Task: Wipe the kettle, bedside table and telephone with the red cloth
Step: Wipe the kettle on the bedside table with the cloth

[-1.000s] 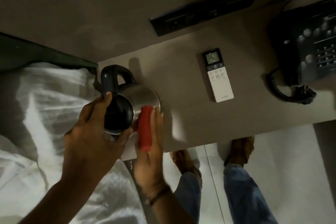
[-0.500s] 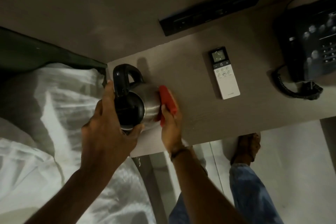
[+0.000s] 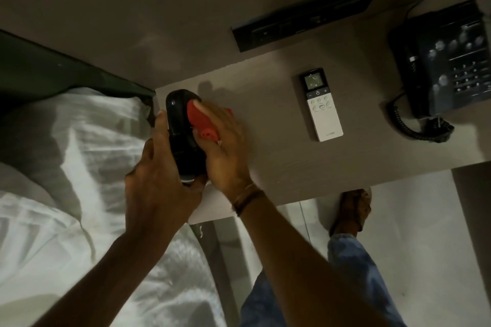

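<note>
The kettle (image 3: 183, 138), black-topped with a steel body, stands at the left end of the bedside table (image 3: 279, 156). My left hand (image 3: 156, 180) grips it from the near left side. My right hand (image 3: 225, 146) presses the red cloth (image 3: 199, 119) against the kettle's right side, near the handle; the hand hides most of the steel body. The black telephone (image 3: 446, 66) sits at the table's far right with its coiled cord (image 3: 414, 127) in front of it.
A white remote control (image 3: 321, 106) lies between the kettle and the telephone. A dark panel (image 3: 308, 13) is set in the wall behind. White bedding (image 3: 66, 167) lies to the left. My jeans leg and foot (image 3: 350, 212) show below the table's front edge.
My right hand has slid the red cloth from the kettle's near right side around to its top right by the handle. My left hand keeps its hold on the kettle.
</note>
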